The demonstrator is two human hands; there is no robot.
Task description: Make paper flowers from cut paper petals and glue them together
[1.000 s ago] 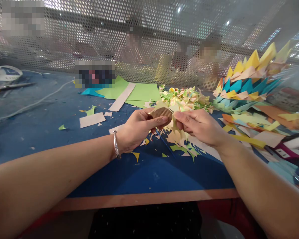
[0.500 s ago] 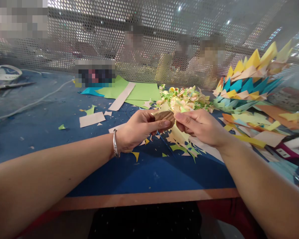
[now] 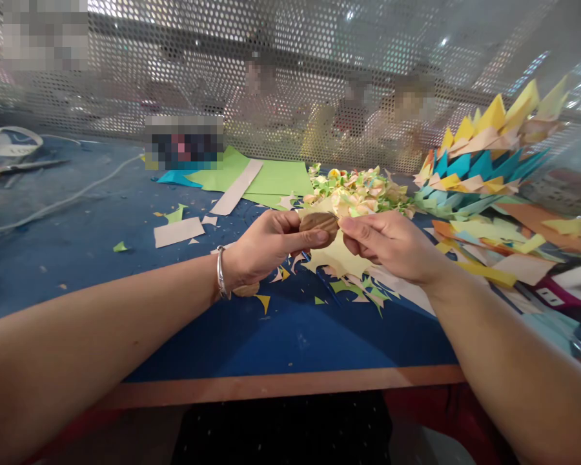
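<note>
A grey mesh screen point(image 3: 290, 97) spans the top of the frame. Below it a blue tabletop point(image 3: 290, 349) with a pinkish front edge fills the middle. In the upper right stands a spiky folded-paper stack point(image 3: 484, 166) in yellow, pink and blue rows. Green paper sheets point(image 3: 275, 177) lie at upper centre, a pale strip point(image 3: 237, 188) across them. Just right of these is a heap of small paper flowers point(image 3: 363, 190); whether a tray holds it, I cannot tell.

Both hands meet at the centre of the frame. The left hand point(image 3: 259, 252) has its grip closed on a brown piece point(image 3: 319, 221), thumb on the near side. The right hand point(image 3: 394, 242), at its right edge, has its grip pinched on a thin dark thing point(image 3: 338, 218), too small to identify. Behind and below them is pale yellow paper point(image 3: 346, 258). A second brown piece point(image 3: 246, 290) shows partly under the left wrist, near a silver bracelet point(image 3: 221, 271). Smallest are the cut scraps, such as a yellow scrap point(image 3: 265, 303) below centre and a green scrap point(image 3: 121, 247) at left.
</note>
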